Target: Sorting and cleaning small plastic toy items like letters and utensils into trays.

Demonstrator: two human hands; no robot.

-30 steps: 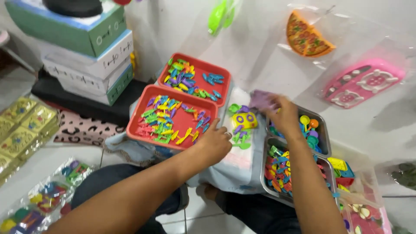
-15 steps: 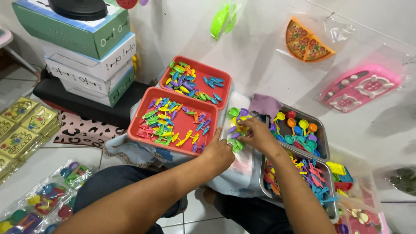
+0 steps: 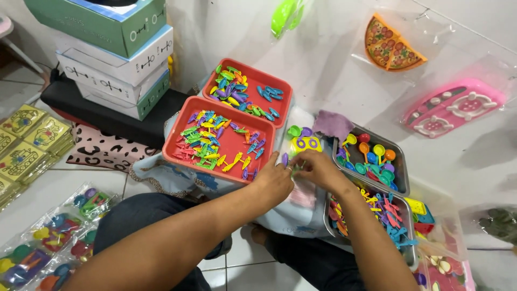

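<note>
My left hand (image 3: 273, 182) and my right hand (image 3: 319, 170) meet fingertip to fingertip over a pale cloth on my lap. Together they pinch a few small plastic toy pieces (image 3: 295, 167), green and purple. Just left of them is a red tray (image 3: 204, 170) scattered with several small coloured toy utensils. A second red tray (image 3: 258, 74) with similar pieces sits behind it. To the right, a metal tray (image 3: 401, 167) holds toy spoons, and a nearer metal tray (image 3: 326, 215) under my right forearm holds mixed pieces. A yellow toy piece (image 3: 306, 144) lies just beyond my fingers.
A purple cloth (image 3: 333, 124) lies beyond the yellow piece. Stacked boxes (image 3: 113, 54) rest on a black case (image 3: 107, 113) at the upper left. Yellow packets (image 3: 27, 140) and bagged toy sets (image 3: 54, 237) lie on the left; bagged toy pizza (image 3: 393, 43) and pink toy stove (image 3: 458, 108) on the right.
My right hand came back from the far side near the purple cloth and joined my left hand. Both hands now sit closer to me, beside the near red tray.
</note>
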